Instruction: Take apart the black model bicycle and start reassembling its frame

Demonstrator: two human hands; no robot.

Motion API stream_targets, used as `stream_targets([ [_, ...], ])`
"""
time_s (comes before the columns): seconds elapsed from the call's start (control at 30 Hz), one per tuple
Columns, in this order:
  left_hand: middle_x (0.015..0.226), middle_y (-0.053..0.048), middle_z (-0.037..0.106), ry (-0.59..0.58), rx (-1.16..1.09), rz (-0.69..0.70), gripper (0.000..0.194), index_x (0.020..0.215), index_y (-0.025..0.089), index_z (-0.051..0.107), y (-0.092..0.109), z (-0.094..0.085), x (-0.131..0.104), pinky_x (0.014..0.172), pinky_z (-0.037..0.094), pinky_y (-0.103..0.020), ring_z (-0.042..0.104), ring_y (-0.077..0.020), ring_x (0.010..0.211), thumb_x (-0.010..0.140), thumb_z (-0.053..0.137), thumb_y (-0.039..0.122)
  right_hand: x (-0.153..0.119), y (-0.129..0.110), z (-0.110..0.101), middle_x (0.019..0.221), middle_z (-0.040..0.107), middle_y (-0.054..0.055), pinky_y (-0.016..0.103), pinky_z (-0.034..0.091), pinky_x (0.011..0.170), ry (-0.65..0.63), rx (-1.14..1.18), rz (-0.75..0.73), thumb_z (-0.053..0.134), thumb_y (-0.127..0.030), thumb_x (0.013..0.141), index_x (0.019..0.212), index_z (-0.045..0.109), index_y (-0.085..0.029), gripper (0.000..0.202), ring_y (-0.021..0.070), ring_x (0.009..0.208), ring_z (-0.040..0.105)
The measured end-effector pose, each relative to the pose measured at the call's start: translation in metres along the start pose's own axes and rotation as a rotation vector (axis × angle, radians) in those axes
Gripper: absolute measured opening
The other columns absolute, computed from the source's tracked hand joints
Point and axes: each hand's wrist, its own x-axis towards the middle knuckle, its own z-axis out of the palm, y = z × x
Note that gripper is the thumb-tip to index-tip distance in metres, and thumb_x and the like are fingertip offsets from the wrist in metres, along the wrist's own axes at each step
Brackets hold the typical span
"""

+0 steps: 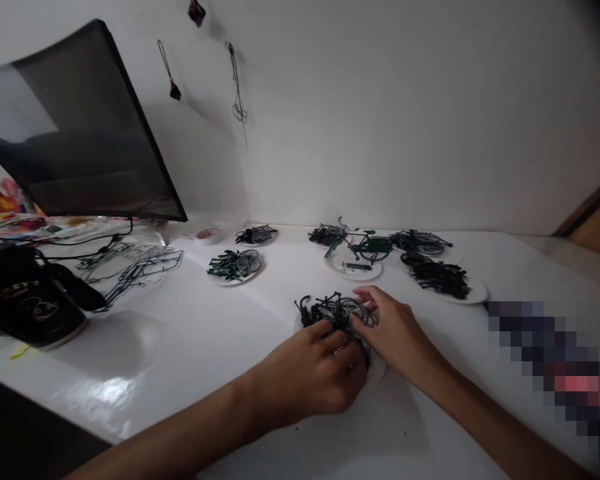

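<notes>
Dark miniature bicycle parts point(325, 308) are heaped on a white plate point(379, 368) in front of me. Over the near side of this heap my left hand point(325, 370) is closed, its fingers curled down, and whatever they grip is hidden behind the knuckles. My right hand point(393, 323) reaches in from the right. Its thumb and fingers are apart, around the right edge of a small spoked wheel point(353, 308) on the heap; I cannot tell whether they press on it. Behind the plate stands an upright dark green model bicycle point(373, 248).
More parts lie on plates: a green pile point(233, 265), a dark pile point(255, 235) and a black pile point(440, 277). At left are thin wire-like frames point(140, 267), a black cup point(35, 297) and a monitor point(80, 127). A white wall point(380, 120) closes the back.
</notes>
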Motion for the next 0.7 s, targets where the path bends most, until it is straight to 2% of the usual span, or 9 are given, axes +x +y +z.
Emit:
stream_targets([
  [0.1, 0.09, -0.005, 0.07, 0.049, -0.167, -0.15, 0.019, 0.095, 0.014, 0.066, -0.017, -0.016, 0.002, 0.079, 0.047, -0.035, 0.062, -0.0183, 0.083, 0.1, 0.048, 0.013, -0.001, 0.002, -0.003, 0.105, 0.074, 0.01, 0.049, 0.043, 0.093, -0.003, -0.028, -0.01, 0.062, -0.026, 0.078, 0.112, 0.064, -0.019, 0.034, 0.0295, 0.097, 0.069],
  [0.17, 0.089, -0.004, 0.07, 0.049, -0.346, -0.377, 0.015, 0.1, 0.016, 0.067, -0.039, -0.031, -0.002, 0.079, 0.047, -0.032, 0.063, -0.0167, 0.082, 0.098, 0.053, 0.019, -0.001, 0.001, -0.005, 0.106, 0.074, 0.01, 0.051, 0.041, 0.095, -0.014, -0.038, -0.012, 0.063, -0.028, 0.077, 0.111, 0.066, -0.019, 0.035, 0.0297, 0.096, 0.068],
  [0.2, 0.088, -0.004, 0.07, -0.002, -0.423, -0.483, 0.015, 0.101, 0.017, 0.067, -0.052, -0.038, -0.006, 0.075, 0.046, -0.029, 0.063, -0.016, 0.08, 0.097, 0.053, 0.021, -0.001, 0.0, -0.006, 0.105, 0.074, 0.01, 0.05, 0.04, 0.094, -0.017, -0.038, -0.008, 0.063, -0.028, 0.076, 0.11, 0.066, -0.019, 0.036, 0.0297, 0.095, 0.068],
  [0.3, 0.082, -0.003, 0.069, -0.283, -0.608, -0.662, 0.02, 0.093, 0.017, 0.066, -0.092, -0.049, -0.027, 0.061, 0.04, -0.024, 0.059, -0.013, 0.069, 0.096, 0.051, 0.029, -0.001, -0.004, -0.01, 0.096, 0.073, 0.01, 0.049, 0.042, 0.088, -0.029, -0.025, 0.02, 0.062, -0.029, 0.075, 0.11, 0.068, -0.018, 0.037, 0.0293, 0.088, 0.067],
  [0.37, 0.082, -0.004, 0.07, -0.466, -0.677, -0.726, 0.024, 0.093, 0.017, 0.067, -0.112, -0.045, -0.045, 0.059, 0.04, -0.023, 0.06, -0.0136, 0.069, 0.096, 0.05, 0.033, -0.001, -0.007, -0.012, 0.088, 0.072, 0.009, 0.046, 0.044, 0.082, -0.041, -0.01, 0.039, 0.06, -0.03, 0.076, 0.109, 0.069, -0.018, 0.036, 0.0281, 0.081, 0.066],
  [0.47, 0.083, -0.004, 0.073, -0.584, -0.707, -0.738, 0.026, 0.089, 0.018, 0.071, -0.124, -0.032, -0.064, 0.057, 0.041, -0.022, 0.064, -0.0144, 0.067, 0.091, 0.057, 0.04, -0.003, -0.01, -0.015, 0.077, 0.07, 0.005, 0.039, 0.045, 0.07, -0.071, 0.029, 0.048, 0.06, -0.03, 0.077, 0.105, 0.069, -0.02, 0.031, 0.0238, 0.069, 0.063],
  [0.53, 0.09, -0.005, 0.074, -0.562, -0.674, -0.751, 0.032, 0.094, 0.019, 0.072, -0.125, -0.022, -0.065, 0.06, 0.043, -0.023, 0.065, -0.0153, 0.071, 0.091, 0.058, 0.048, -0.004, -0.011, -0.016, 0.073, 0.068, 0.003, 0.034, 0.045, 0.063, -0.089, 0.067, 0.044, 0.059, -0.031, 0.08, 0.106, 0.068, -0.021, 0.029, 0.0205, 0.062, 0.06],
  [0.6, 0.094, -0.008, 0.072, -0.471, -0.594, -0.773, 0.043, 0.093, 0.017, 0.071, -0.127, -0.013, -0.055, 0.066, 0.044, -0.026, 0.064, -0.0162, 0.074, 0.096, 0.049, 0.054, -0.004, -0.011, -0.017, 0.07, 0.066, 0.001, 0.031, 0.043, 0.058, -0.093, 0.108, 0.038, 0.057, -0.032, 0.083, 0.109, 0.066, -0.02, 0.03, 0.0186, 0.059, 0.058],
  [0.7, 0.079, -0.01, 0.068, -0.364, -0.471, -0.784, 0.051, 0.075, 0.014, 0.065, -0.129, 0.001, -0.03, 0.073, 0.042, -0.031, 0.058, -0.0166, 0.068, 0.101, 0.038, 0.048, -0.005, -0.009, -0.017, 0.069, 0.063, 0.0, 0.028, 0.042, 0.054, -0.071, 0.153, 0.033, 0.056, -0.034, 0.088, 0.108, 0.064, -0.02, 0.026, 0.0177, 0.059, 0.058],
])
